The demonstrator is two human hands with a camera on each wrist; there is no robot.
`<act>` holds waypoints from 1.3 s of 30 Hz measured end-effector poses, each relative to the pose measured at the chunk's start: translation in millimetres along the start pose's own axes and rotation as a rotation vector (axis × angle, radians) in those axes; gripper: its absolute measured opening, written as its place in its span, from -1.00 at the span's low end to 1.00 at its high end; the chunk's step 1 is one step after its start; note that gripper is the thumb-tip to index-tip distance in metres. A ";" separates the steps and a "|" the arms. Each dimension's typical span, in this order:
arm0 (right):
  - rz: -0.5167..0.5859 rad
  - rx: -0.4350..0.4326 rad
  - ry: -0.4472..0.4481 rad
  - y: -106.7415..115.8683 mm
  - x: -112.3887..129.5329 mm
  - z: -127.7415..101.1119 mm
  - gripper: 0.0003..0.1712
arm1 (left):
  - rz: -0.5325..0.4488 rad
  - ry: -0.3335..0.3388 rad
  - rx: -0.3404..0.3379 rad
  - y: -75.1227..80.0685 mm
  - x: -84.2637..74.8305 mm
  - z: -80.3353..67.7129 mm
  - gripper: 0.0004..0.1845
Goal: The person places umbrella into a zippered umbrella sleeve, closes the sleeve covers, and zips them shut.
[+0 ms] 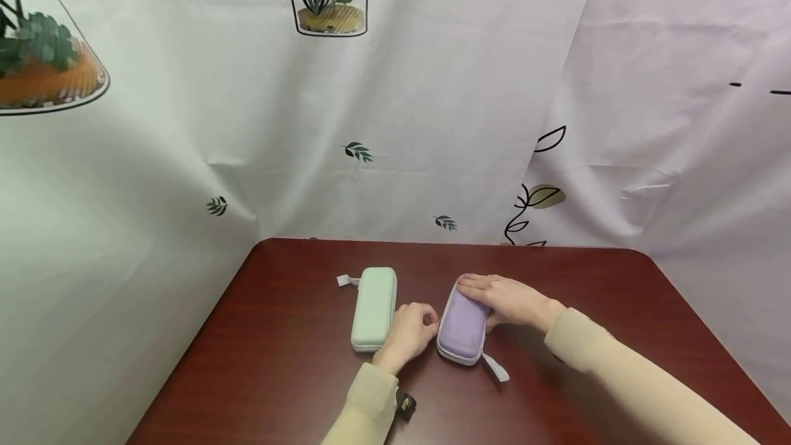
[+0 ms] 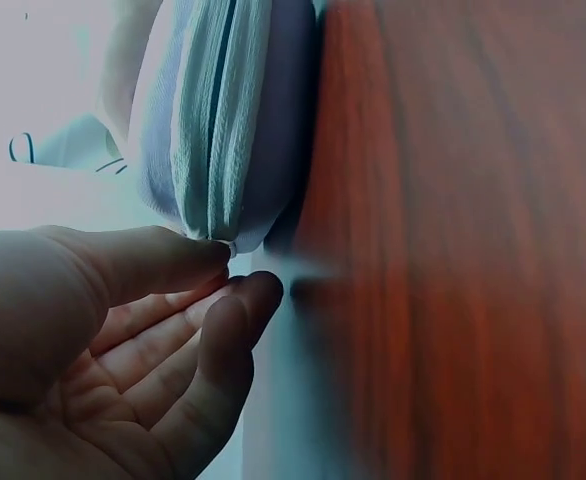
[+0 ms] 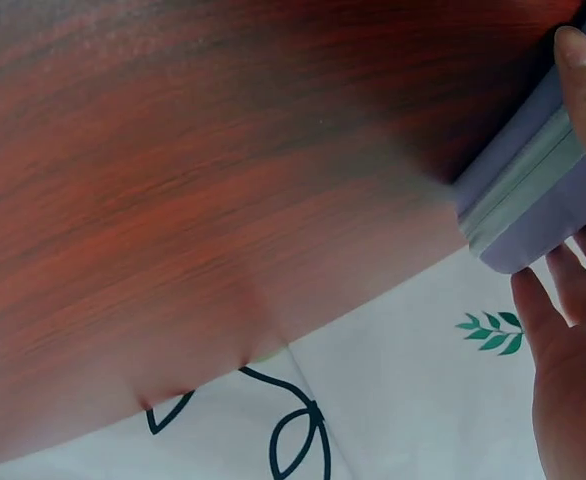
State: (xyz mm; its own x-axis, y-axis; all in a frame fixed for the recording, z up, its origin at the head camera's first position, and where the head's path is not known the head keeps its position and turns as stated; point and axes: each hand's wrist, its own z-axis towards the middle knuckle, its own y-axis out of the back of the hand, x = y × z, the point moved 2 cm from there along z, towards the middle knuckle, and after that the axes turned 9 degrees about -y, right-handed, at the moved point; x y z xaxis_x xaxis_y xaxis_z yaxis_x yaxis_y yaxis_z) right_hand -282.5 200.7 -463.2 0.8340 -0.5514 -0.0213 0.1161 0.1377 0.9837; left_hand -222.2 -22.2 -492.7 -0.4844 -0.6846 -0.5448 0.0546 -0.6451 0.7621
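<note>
The purple case (image 1: 463,325) lies near the middle of the dark red table (image 1: 278,362), zipped shut, its grey strap trailing toward the person. The right hand (image 1: 509,301) rests flat across its far end, fingers straight and together. The left hand (image 1: 408,332) pinches at its left edge with curled fingers, just beside a mint-green case (image 1: 373,307)

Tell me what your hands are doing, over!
Right hand flat on purple case. Left hand pinching at its zipper side. Green case alongside, nothing blocking.
</note>
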 end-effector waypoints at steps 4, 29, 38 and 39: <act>0.006 -0.011 -0.013 -1.4 -0.7 -0.8 0.01 | 0.003 -0.025 0.013 3.7 -1.5 -4.7 -0.89; -0.023 -0.122 -0.354 -5.0 7.6 -13.2 -0.02 | -0.003 -0.029 0.011 13.3 0.9 -16.0 -0.85; -0.022 -0.171 -0.522 -5.1 16.6 -9.3 -0.08 | 0.002 -0.007 0.041 9.2 -2.5 -12.2 -0.84; -0.024 -0.172 -0.537 -5.5 17.5 -8.7 -0.09 | -0.002 -0.008 0.042 8.7 -3.0 -11.9 -0.84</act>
State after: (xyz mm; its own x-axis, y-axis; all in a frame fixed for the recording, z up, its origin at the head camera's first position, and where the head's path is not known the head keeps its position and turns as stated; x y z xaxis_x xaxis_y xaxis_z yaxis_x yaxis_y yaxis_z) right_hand -263.8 197.5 -470.6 0.4433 -0.8913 0.0955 0.2554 0.2277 0.9396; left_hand -209.9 -29.8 -488.7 -0.4913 -0.6804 -0.5438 0.0172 -0.6318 0.7750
